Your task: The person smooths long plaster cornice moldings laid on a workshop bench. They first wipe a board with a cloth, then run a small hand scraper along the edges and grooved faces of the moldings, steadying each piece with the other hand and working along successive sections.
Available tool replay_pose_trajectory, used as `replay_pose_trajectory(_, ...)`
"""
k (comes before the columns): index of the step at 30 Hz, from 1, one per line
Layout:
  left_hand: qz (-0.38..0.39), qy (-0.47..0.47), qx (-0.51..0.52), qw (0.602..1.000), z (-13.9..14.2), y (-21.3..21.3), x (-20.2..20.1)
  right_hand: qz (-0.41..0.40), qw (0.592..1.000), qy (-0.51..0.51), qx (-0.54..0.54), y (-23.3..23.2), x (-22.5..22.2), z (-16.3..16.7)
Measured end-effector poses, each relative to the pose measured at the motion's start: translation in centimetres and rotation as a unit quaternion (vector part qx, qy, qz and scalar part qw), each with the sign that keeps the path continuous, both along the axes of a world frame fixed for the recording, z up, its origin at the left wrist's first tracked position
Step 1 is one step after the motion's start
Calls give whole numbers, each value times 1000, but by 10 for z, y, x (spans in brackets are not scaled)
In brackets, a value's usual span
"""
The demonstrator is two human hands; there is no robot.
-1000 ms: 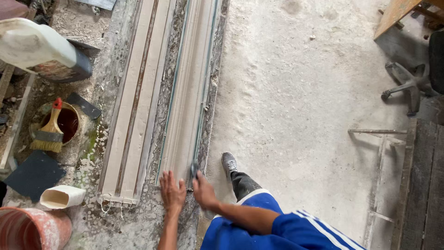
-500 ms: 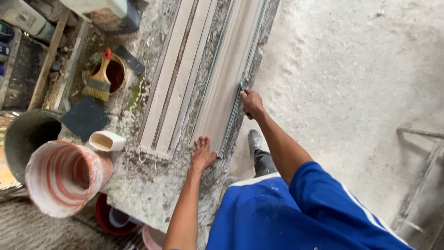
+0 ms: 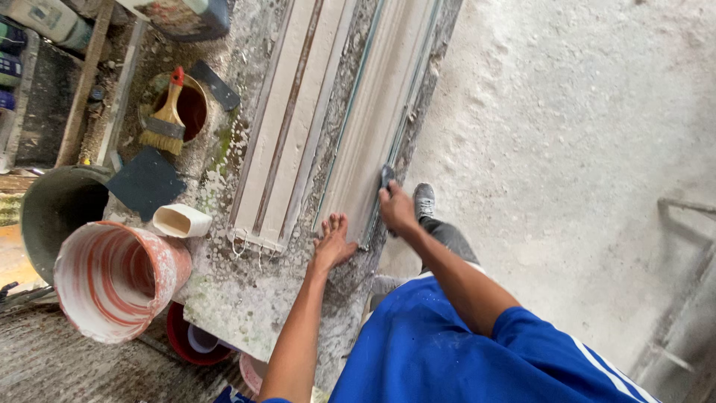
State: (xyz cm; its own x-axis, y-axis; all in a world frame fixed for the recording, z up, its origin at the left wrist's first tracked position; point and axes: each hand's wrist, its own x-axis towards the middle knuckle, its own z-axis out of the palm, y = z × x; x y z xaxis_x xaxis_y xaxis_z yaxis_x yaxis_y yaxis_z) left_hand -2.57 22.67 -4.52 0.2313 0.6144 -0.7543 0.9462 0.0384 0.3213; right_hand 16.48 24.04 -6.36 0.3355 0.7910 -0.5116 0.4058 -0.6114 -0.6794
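Left hand (image 3: 333,242): fingers spread, flat on tabletop (image 3: 246,298), beside moulding (image 3: 377,127) end.
Right hand (image 3: 396,209): grips scraper (image 3: 387,176) on moulding edge.

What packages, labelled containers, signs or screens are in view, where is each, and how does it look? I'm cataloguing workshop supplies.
Pale plastic jug: top left corner, lying on its side, cream body with a label patch too blurred to make out.
Dark container: top edge, left of the long mouldings, dark blue-grey base, pale upper part, cut off by the frame.
Small dark items: far left edge, blue and green, kind unclear.
No signs or screens.
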Motion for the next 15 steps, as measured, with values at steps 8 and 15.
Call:
replay_pose_trajectory(8,111,91,172,975,16,26,35,-18,996,89,-3,200,135,13)
replay_pose_trajectory(15,127,17,221,967,-19,47,59,-4,992,81,-100,105,71,-15)
